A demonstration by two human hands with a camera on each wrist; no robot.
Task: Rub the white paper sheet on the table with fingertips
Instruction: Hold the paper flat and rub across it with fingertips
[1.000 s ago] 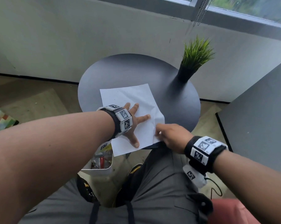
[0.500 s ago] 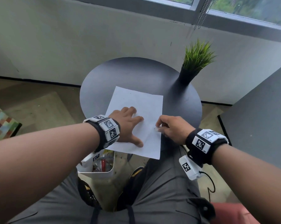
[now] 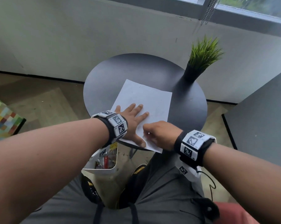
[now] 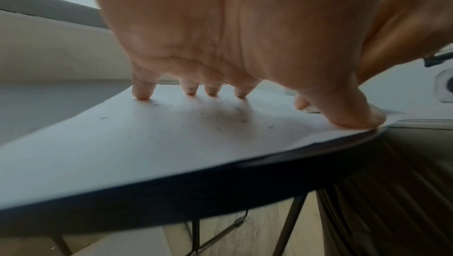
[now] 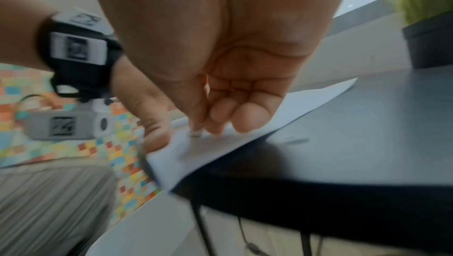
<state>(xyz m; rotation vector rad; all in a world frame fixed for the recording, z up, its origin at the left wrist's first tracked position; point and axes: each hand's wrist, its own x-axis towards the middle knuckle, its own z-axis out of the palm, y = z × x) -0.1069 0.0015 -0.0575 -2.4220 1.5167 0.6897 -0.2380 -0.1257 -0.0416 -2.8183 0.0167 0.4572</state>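
Paper: the white sheet (image 3: 144, 109) lay flat on the round dark table (image 3: 136, 73), turned askew, its near corner hanging past the table's near rim.
Left hand: the hand (image 3: 131, 122) lay spread on the paper's near left part, fingers straight and apart; in the left wrist view the fingertips (image 4: 142, 93) and the thumb pressed down on the sheet, gripping nothing.
Right hand: the hand (image 3: 159, 133) sat at the paper's near edge, just right of the left thumb, fingers curled under; in the right wrist view the fingertips (image 5: 242, 120) touched the sheet near its overhanging corner, and I cannot tell whether they pinched it.
Plant: a green tuft in a black pot (image 3: 193, 73) stood on the table, beyond the paper's far right corner and apart from it.
Bin: a white container (image 3: 102, 165) of odds and ends sat on the floor below the paper's near left side.
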